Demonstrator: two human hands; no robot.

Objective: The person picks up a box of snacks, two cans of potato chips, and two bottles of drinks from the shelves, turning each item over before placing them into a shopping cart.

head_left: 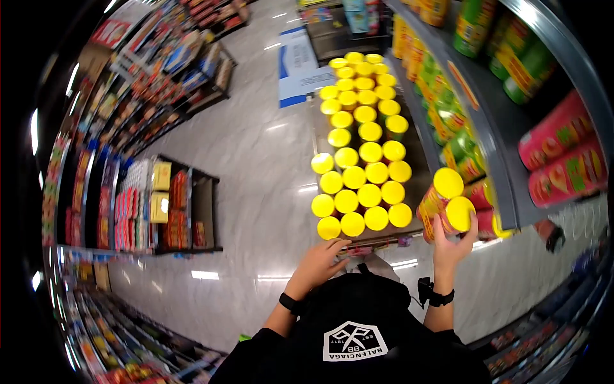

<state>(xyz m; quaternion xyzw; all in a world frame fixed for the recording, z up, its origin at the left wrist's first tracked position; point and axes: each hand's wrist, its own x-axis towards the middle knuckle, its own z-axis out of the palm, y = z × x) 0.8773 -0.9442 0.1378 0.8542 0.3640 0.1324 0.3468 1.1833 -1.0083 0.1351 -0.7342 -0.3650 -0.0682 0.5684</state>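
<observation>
My right hand (453, 242) is wrapped round a yellow-lidded canister (459, 215) beside the shelf. Touching that canister is another one (442, 189) with a yellow lid, upright. My left hand (320, 261) has its fingers apart, near the front edge of the display, and holds nothing. Rows of upright canisters with yellow lids (369, 194) fill the display to the front of me. Low on the shelf, next to my right hand, red canisters (478, 194) lie on their sides.
A grey metal shelf (489, 121) on the right holds green canisters (474, 25) and pink canisters (566, 176). A blue and white panel (297, 67) stands beyond the display's left corner. Stocked racks (163, 208) stand on the left, across the tiled floor (256, 173).
</observation>
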